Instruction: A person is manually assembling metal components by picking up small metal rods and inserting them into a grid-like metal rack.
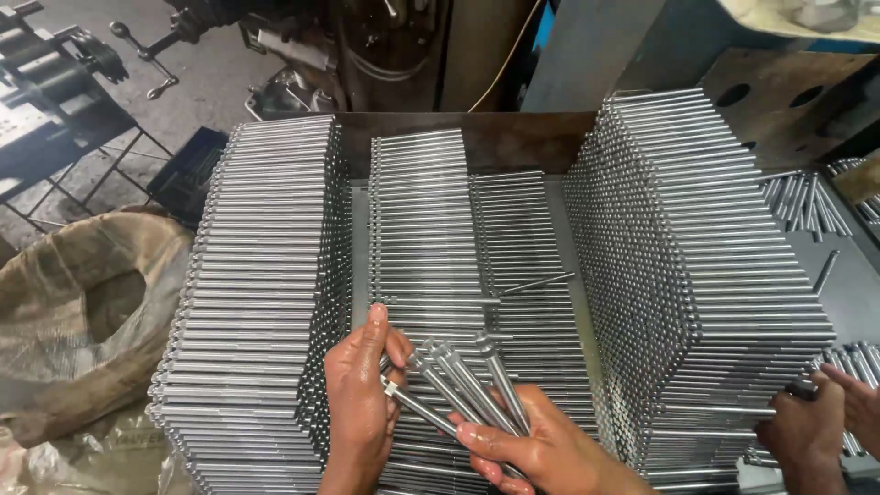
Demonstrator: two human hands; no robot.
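Note:
My left hand (359,390) and my right hand (536,449) together hold a small bundle of shiny steel rods (463,380), their headed ends pointing up and to the left. The bundle hovers over the middle stack of rods (426,220), which lies flat and lower than its neighbours. A tall stack of the same rods (266,275) rises to the left of my hands. Another tall stack (697,266) stands on the right. One loose rod (536,283) lies slanted across the middle stack.
Another person's hands (820,412) work at the lower right, beside the right stack and more loose rods (807,202). A brown sack (82,312) slumps on the floor at left. Dark machinery (55,73) stands at the back left.

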